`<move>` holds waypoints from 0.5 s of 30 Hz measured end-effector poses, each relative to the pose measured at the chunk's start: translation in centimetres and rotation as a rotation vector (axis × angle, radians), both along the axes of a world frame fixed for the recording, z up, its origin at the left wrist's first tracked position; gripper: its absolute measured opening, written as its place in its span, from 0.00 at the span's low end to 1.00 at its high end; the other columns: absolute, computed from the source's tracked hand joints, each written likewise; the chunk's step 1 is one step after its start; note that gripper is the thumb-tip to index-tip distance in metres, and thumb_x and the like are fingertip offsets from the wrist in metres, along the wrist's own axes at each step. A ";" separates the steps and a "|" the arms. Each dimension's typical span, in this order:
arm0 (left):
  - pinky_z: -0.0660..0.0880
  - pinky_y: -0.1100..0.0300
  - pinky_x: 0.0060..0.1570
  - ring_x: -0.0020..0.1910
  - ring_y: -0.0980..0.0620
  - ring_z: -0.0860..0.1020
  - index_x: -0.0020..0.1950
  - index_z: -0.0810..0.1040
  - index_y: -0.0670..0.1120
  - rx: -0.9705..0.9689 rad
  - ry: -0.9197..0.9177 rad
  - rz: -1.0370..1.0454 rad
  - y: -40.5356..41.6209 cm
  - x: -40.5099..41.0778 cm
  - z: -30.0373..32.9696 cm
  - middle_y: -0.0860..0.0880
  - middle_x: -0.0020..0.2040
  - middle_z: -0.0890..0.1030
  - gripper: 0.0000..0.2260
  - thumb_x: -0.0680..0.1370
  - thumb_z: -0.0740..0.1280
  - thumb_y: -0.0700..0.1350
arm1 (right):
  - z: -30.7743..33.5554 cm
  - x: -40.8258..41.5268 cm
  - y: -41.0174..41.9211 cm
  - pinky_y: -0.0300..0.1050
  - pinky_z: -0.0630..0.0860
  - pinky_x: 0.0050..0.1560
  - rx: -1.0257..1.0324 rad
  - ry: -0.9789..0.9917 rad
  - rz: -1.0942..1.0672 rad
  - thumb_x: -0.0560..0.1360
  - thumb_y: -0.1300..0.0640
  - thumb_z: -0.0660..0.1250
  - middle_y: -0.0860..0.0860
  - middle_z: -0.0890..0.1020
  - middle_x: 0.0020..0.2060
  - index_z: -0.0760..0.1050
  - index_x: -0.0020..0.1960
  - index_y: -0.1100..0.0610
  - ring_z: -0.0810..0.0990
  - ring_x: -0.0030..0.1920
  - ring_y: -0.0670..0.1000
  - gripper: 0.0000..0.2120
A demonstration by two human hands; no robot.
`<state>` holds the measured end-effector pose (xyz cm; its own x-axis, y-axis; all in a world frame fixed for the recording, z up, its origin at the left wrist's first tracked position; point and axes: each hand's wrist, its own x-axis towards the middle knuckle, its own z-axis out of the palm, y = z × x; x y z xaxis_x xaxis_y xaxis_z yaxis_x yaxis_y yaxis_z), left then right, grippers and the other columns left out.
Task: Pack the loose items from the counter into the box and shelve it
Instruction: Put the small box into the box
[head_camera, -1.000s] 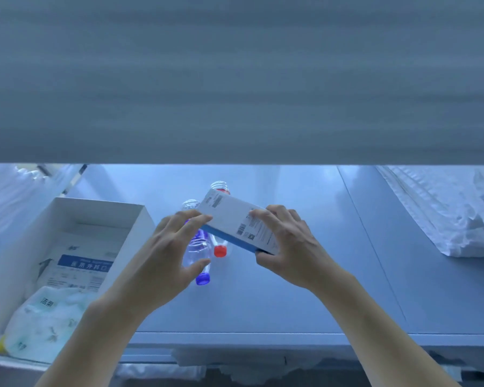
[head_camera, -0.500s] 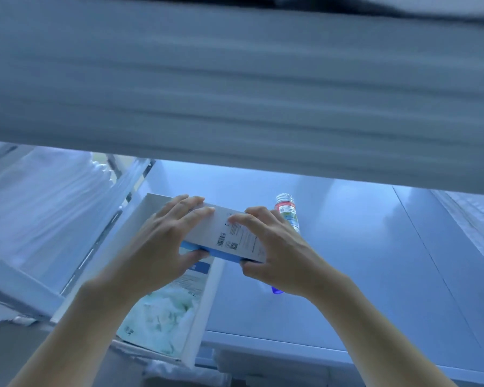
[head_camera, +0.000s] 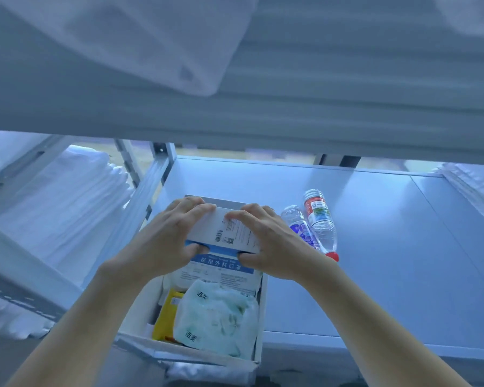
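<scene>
My left hand (head_camera: 162, 241) and my right hand (head_camera: 266, 244) both grip a small white carton with a blue edge and a barcode label (head_camera: 229, 233), held level over the far end of the open white box (head_camera: 140, 311). Inside the box lie a flat blue-and-white mask pack (head_camera: 224, 268), a pale green tissue packet (head_camera: 215, 317) and a yellow packet (head_camera: 166, 314). Two clear bottles lie on the grey counter (head_camera: 375, 247) just right of my right hand: one with a red label and red cap (head_camera: 320, 222), one with a blue label (head_camera: 298, 227).
A shelf board (head_camera: 263, 121) overhangs the counter close above. Stacked white wrapped goods (head_camera: 59, 208) fill the rack to the left, behind a slanted metal rail (head_camera: 140, 202). More white packaging (head_camera: 472, 185) sits at the far right edge.
Both hands have carried the small carton leftwards, from above the bottles to above the box. The view has swung left, so the box now sits in the middle and both bottles show.
</scene>
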<state>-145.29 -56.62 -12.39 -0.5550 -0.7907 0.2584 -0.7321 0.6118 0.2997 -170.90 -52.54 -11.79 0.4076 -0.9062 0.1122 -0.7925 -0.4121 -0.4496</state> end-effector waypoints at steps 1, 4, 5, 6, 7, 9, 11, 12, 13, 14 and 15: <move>0.72 0.53 0.68 0.71 0.53 0.66 0.77 0.64 0.55 0.005 -0.011 -0.008 -0.3 0.1 -0.4 0.57 0.72 0.67 0.38 0.71 0.79 0.51 | -0.3 0.4 -0.2 0.46 0.67 0.64 0.008 0.010 -0.008 0.71 0.48 0.72 0.43 0.68 0.66 0.63 0.76 0.42 0.64 0.65 0.48 0.36; 0.72 0.55 0.66 0.70 0.54 0.65 0.78 0.62 0.55 0.031 -0.048 -0.021 -1.0 0.2 -1.7 0.57 0.70 0.66 0.39 0.72 0.77 0.51 | -1.4 1.2 -0.6 0.46 0.67 0.64 0.019 0.056 -0.041 0.71 0.46 0.71 0.44 0.69 0.67 0.61 0.77 0.44 0.65 0.65 0.48 0.37; 0.73 0.55 0.65 0.70 0.54 0.65 0.78 0.61 0.55 0.043 -0.057 -0.023 -1.2 0.1 -2.1 0.57 0.70 0.66 0.39 0.72 0.77 0.51 | -1.7 1.4 -0.6 0.46 0.67 0.65 0.022 0.073 -0.051 0.71 0.45 0.71 0.44 0.69 0.67 0.61 0.78 0.45 0.66 0.65 0.49 0.38; 0.74 0.55 0.65 0.71 0.54 0.64 0.78 0.61 0.55 0.055 -0.067 -0.026 -1.4 0.0 -2.5 0.57 0.69 0.66 0.39 0.72 0.77 0.51 | -2.1 1.6 -0.5 0.46 0.66 0.66 0.019 0.091 -0.060 0.71 0.45 0.71 0.45 0.69 0.67 0.61 0.78 0.46 0.67 0.65 0.50 0.38; 0.74 0.55 0.65 0.71 0.54 0.63 0.79 0.60 0.55 0.064 -0.077 -0.030 -1.6 -0.1 -2.9 0.56 0.69 0.65 0.39 0.72 0.77 0.51 | -2.4 1.7 -0.4 0.47 0.65 0.67 0.009 0.110 -0.070 0.71 0.45 0.71 0.46 0.70 0.67 0.61 0.78 0.47 0.68 0.65 0.51 0.38; 0.74 0.55 0.65 0.71 0.53 0.62 0.79 0.59 0.55 0.076 -0.096 -0.038 -2.1 -0.4 -3.4 0.56 0.69 0.65 0.40 0.72 0.77 0.51 | -3.0 1.9 -0.4 0.48 0.63 0.70 -0.011 0.150 -0.095 0.71 0.46 0.71 0.47 0.70 0.67 0.61 0.78 0.49 0.69 0.66 0.53 0.38; 0.74 0.55 0.65 0.70 0.53 0.62 0.79 0.60 0.55 0.078 -0.112 -0.042 -2.7 -0.5 -3.9 0.55 0.69 0.65 0.41 0.72 0.77 0.52 | -3.3 2.2 -0.6 0.50 0.61 0.73 -0.027 0.218 -0.118 0.71 0.47 0.70 0.48 0.71 0.66 0.60 0.78 0.50 0.69 0.67 0.54 0.38; 0.74 0.55 0.64 0.70 0.53 0.63 0.79 0.60 0.54 0.079 -0.119 -0.042 -2.9 -0.5 -4.0 0.55 0.69 0.65 0.41 0.71 0.77 0.53 | -3.4 2.3 -0.7 0.51 0.61 0.73 -0.033 0.257 -0.128 0.71 0.47 0.70 0.49 0.71 0.66 0.60 0.77 0.51 0.69 0.66 0.55 0.38; 0.74 0.55 0.64 0.70 0.53 0.63 0.79 0.60 0.54 0.080 -0.125 -0.042 -3.2 -0.4 -4.1 0.55 0.68 0.65 0.41 0.71 0.77 0.54 | -3.5 2.4 -0.8 0.51 0.62 0.72 -0.036 0.289 -0.138 0.71 0.48 0.70 0.49 0.71 0.65 0.60 0.76 0.51 0.70 0.66 0.55 0.38; 0.75 0.55 0.63 0.70 0.53 0.63 0.79 0.60 0.54 0.077 -0.131 -0.042 -3.4 -0.4 -4.2 0.54 0.68 0.65 0.41 0.71 0.78 0.54 | -3.5 2.6 -1.0 0.52 0.63 0.71 -0.033 0.315 -0.145 0.70 0.48 0.71 0.50 0.72 0.64 0.60 0.75 0.51 0.71 0.65 0.55 0.37; 0.75 0.55 0.63 0.70 0.52 0.63 0.79 0.60 0.53 0.069 -0.142 -0.040 -3.5 -0.4 -4.3 0.54 0.68 0.66 0.42 0.71 0.78 0.55 | -3.5 2.8 -1.3 0.52 0.65 0.70 -0.026 0.339 -0.151 0.70 0.48 0.72 0.50 0.72 0.62 0.61 0.74 0.51 0.72 0.63 0.55 0.37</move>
<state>-145.71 -60.14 -16.72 -0.6135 -0.7803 0.1212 -0.7454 0.6229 0.2375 -168.10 -53.83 -15.34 0.2875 -0.9576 0.0175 -0.9473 -0.2870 -0.1423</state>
